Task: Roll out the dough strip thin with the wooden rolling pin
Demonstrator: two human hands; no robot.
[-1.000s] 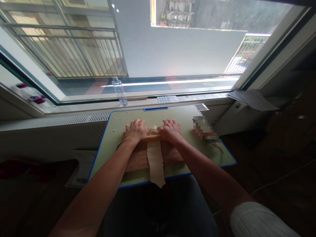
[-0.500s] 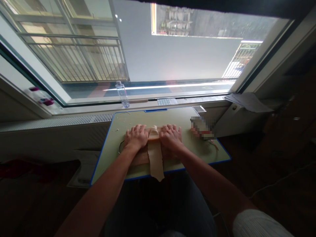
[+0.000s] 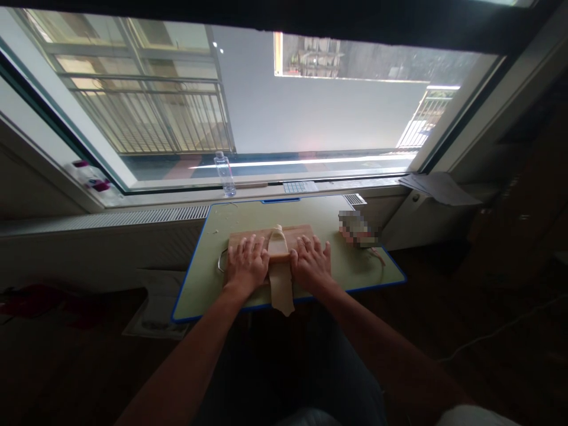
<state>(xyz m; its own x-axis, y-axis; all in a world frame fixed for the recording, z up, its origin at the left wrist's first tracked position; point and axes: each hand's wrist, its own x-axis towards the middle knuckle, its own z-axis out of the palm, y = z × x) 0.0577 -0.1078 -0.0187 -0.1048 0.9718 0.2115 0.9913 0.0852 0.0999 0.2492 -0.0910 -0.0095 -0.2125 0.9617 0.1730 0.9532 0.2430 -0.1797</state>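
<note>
A long strip of dough (image 3: 281,287) lies across a wooden board (image 3: 302,232), its near end hanging past the table's front edge. Across it rests a wooden rolling pin (image 3: 279,258), visible only between my hands. My left hand (image 3: 247,263) lies over the pin's left part, fingers spread and stretched forward. Over the right part is my right hand (image 3: 310,260), also with its fingers apart and extended. Both palms press down from above and hide the pin's ends. Beyond the pin, the dough's far end rises in a loose fold.
The board sits on a small pale-green table (image 3: 195,290) with a blue rim. A blurred-out object (image 3: 357,229) lies at its right side. Behind, a clear bottle (image 3: 225,174) stands on the windowsill, with papers (image 3: 439,188) farther right. Some crumbs (image 3: 216,232) dot the table's left.
Both hands have drawn back toward me with the rolling pin, uncovering the board's far part. More dough shows beyond the pin. The camera view has tilted up slightly.
</note>
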